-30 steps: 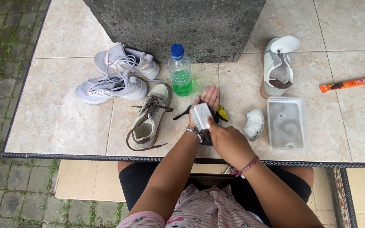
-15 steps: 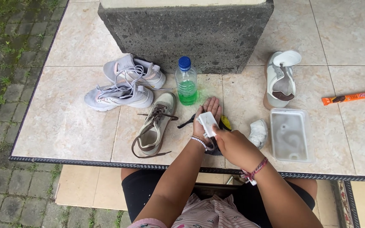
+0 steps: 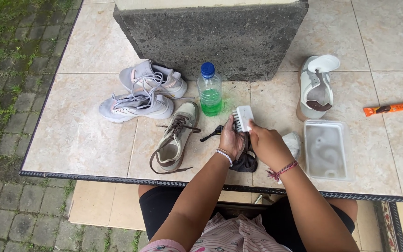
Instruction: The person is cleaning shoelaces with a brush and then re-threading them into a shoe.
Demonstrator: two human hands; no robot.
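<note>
White brush [image 3: 244,117] is sitting w/ the right hand [image 3: 267,145] gripping it from the right, bristles facing left. Left hand [image 3: 232,139] is cupped round a dark item [image 3: 247,161], prob. a sandal or strap; can't tell which. Both are hovering over the tiled surface [image 3: 85,140], btwn the olive sneaker [image 3: 176,137] & tray [image 3: 326,149]. Best approach, imo: brace the item firm, scrub in short strokes, keep the green bottle [image 3: 210,90] clear.

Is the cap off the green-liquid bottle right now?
No, the bottle stands upright on the tiled table with its blue cap screwed on top.
</note>
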